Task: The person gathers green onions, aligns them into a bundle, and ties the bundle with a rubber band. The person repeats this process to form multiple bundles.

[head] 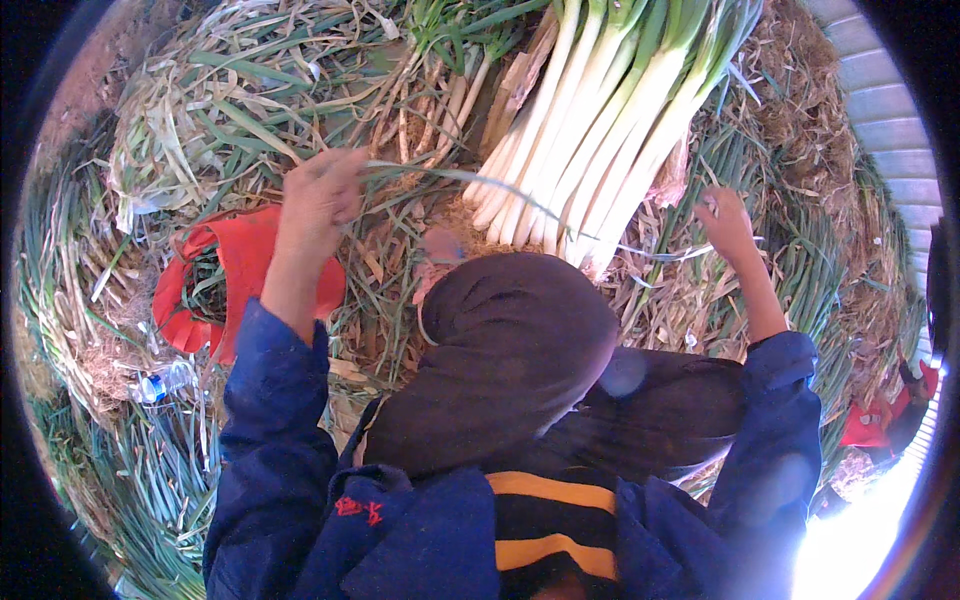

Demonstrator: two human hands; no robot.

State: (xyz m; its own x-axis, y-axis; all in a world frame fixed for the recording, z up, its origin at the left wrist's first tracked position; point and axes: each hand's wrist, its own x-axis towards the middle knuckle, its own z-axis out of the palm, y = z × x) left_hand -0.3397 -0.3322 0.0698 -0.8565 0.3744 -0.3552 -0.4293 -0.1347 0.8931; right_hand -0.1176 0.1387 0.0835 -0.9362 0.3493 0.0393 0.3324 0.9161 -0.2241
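Observation:
In front of my knees lies a bundle of thick leeks or large green onions (581, 139), white stalks toward me and green leaves pointing away. My left hand (322, 191), raised at the left of the bundle, grips one end of a thin pale strip (491, 181). The strip arcs across the white stalks to my right hand (726, 221), at the bundle's right. There it meets the curled fingers, and a short end shows beyond them. Whether the strip is plastic or leaf is hard to tell.
A red container or bag (247, 281) holding green scraps stands by my left forearm. Below it lies a plastic bottle (166, 382). Dry leaf litter (382, 262) covers the ground. Heaped green onions (150, 465) flank me, and a person in red (874, 424) is at far right.

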